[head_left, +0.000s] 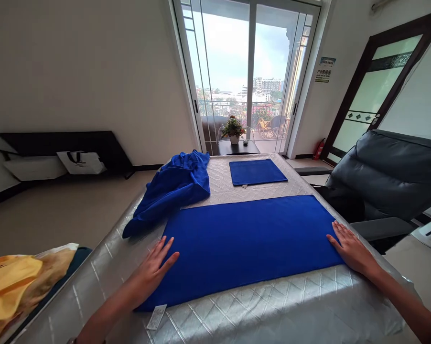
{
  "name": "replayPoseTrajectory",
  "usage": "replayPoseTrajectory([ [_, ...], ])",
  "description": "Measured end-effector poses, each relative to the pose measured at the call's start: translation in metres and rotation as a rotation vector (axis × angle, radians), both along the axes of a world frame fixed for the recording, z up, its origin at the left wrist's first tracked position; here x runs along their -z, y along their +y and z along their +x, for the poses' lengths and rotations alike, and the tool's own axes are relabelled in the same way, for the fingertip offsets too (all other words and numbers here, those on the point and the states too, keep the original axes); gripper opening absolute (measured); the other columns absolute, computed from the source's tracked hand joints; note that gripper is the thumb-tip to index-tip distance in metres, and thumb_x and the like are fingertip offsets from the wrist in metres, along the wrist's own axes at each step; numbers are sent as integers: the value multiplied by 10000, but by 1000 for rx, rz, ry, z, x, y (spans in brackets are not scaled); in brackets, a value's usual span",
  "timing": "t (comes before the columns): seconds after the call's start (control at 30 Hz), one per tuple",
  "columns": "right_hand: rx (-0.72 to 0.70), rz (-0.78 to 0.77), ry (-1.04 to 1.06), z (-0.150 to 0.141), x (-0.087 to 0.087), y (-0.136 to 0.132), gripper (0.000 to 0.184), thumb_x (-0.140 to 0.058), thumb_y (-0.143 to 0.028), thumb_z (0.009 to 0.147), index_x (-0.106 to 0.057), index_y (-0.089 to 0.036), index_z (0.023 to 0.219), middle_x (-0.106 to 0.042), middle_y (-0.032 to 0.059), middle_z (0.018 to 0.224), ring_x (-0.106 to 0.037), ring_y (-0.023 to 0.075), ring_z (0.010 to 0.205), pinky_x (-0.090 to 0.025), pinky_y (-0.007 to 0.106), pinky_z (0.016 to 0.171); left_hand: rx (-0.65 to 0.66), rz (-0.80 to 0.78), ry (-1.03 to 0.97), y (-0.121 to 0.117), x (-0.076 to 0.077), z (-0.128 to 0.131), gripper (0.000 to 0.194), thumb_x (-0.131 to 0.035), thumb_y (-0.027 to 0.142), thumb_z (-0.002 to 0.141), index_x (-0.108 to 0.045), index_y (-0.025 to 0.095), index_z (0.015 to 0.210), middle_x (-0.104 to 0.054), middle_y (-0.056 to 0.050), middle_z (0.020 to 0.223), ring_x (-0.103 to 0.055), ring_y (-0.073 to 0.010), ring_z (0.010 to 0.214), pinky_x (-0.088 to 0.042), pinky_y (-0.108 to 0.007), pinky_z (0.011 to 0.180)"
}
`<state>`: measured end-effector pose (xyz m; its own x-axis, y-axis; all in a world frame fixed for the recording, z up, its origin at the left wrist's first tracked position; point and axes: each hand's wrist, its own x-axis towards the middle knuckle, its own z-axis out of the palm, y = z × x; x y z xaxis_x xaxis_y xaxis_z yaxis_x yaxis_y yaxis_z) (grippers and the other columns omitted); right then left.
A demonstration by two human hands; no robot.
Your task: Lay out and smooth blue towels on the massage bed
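Observation:
A large blue cloth (251, 239) lies flat in a long rectangle across the mattress (244, 306), a white tag (157, 317) sticking out at its near left corner. At its left end is my left hand (154, 265), fingers spread and nothing gripped. My right hand (351, 246) rests palm down by the right end, fingers stretched out. Beyond it lies a smaller blue cloth (257, 172), folded into a neat rectangle. A crumpled blue cloth (179, 184) is heaped at the far left of the mattress.
Yellow fabric (15, 282) sits at the lower left. A black armchair (394, 177) stands close on the right. Past the far edge are a small table with a potted plant (233, 130) and a sliding glass door (249, 71). A white bag (81, 163) is by the left wall.

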<state>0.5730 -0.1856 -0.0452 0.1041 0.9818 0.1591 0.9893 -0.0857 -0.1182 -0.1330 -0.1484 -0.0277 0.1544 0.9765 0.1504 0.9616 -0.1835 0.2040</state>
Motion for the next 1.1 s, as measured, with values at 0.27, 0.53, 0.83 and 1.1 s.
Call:
replayPoseTrajectory([
  [0.27,-24,10,22,24,20,3,918,-195,-666,943,-295,-40,1607,-325,166,1654,-266,286,1545,-234,506,1273,-30,-96,-52,66,-77,38,628,-340,489,1019,-526,115,1487,-493,-156,1580,-415,-284,1488,-312,-453,1240],
  [0.53,-25,90,9,-61,-17,27,920,-116,-684,965,-357,-51,1588,-364,165,1640,-248,298,1551,-257,497,1267,-61,94,-42,87,-34,47,621,-331,480,1042,-508,93,1495,-457,-176,1601,-374,-314,1510,-302,-483,1248],
  [0.83,-548,-44,126,-368,-112,87,777,-132,-615,1056,-259,-116,1637,-213,68,1702,-116,230,1586,-120,420,1296,-61,108,-11,87,-30,42,632,-340,483,1041,-474,93,1519,-430,-186,1615,-356,-326,1521,-305,-493,1240],
  [1.1,-615,-194,206,-457,-77,123,820,-187,-641,1037,-242,-82,1634,-194,121,1702,-117,247,1587,-81,444,1288,-72,139,13,89,-26,40,635,-338,494,1030,-502,99,1499,-472,-197,1583,-401,-341,1494,-340,-522,1216],
])
